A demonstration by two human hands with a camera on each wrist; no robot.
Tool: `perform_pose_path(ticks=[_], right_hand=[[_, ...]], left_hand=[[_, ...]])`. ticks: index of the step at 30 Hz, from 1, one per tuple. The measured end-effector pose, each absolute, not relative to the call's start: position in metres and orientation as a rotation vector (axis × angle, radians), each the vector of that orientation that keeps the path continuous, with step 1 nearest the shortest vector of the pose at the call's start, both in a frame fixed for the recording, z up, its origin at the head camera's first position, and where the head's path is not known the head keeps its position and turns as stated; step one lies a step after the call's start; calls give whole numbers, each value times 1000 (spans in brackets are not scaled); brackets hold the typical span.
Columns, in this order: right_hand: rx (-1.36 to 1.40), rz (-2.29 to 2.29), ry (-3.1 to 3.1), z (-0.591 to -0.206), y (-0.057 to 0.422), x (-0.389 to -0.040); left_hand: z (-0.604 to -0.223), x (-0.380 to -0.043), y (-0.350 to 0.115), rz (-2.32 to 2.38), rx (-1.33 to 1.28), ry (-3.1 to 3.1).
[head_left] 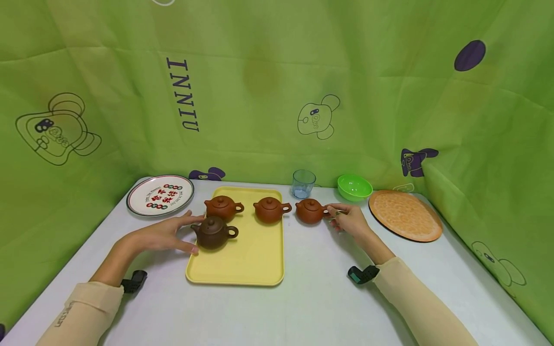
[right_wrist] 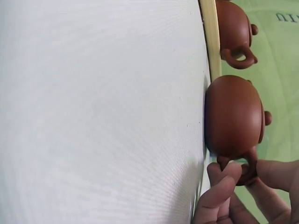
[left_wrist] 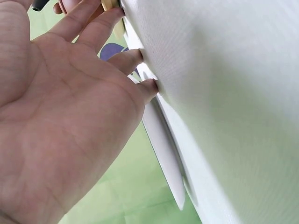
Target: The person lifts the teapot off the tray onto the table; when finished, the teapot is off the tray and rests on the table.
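My right hand pinches the handle of a reddish-brown clay teapot, which stands on the table just right of the yellow tray. In the right wrist view the thumb and fingers close on that handle. My left hand is spread at the tray's left edge, its fingers and thumb either side of a dark brown teapot; the left wrist view shows fingertips down at the tabletop. Two more reddish-brown teapots stand on the tray, one at its back left and one at its back right.
At the back left lies a white plate with red lettering. A clear glass and a green bowl stand behind the right teapot. A round tan board lies at the right. Green cloth hangs around the table.
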State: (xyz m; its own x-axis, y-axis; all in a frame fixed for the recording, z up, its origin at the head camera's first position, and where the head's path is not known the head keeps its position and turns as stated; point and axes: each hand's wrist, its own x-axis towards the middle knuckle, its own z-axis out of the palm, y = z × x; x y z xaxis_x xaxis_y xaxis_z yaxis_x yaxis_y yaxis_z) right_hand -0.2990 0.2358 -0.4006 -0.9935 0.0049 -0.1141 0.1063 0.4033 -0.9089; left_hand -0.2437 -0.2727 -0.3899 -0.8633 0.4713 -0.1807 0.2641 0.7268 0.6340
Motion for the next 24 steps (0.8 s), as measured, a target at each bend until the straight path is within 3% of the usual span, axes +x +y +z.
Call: perform_pose_path(ticks=[13, 24], right_hand=[[94, -1642, 2582, -401, 238, -297], [23, -1664, 2649, -376, 225, -289]], left_hand=[[-391, -244, -272, 909, 577, 2586], [-389, -242, -272, 905, 566, 2590]])
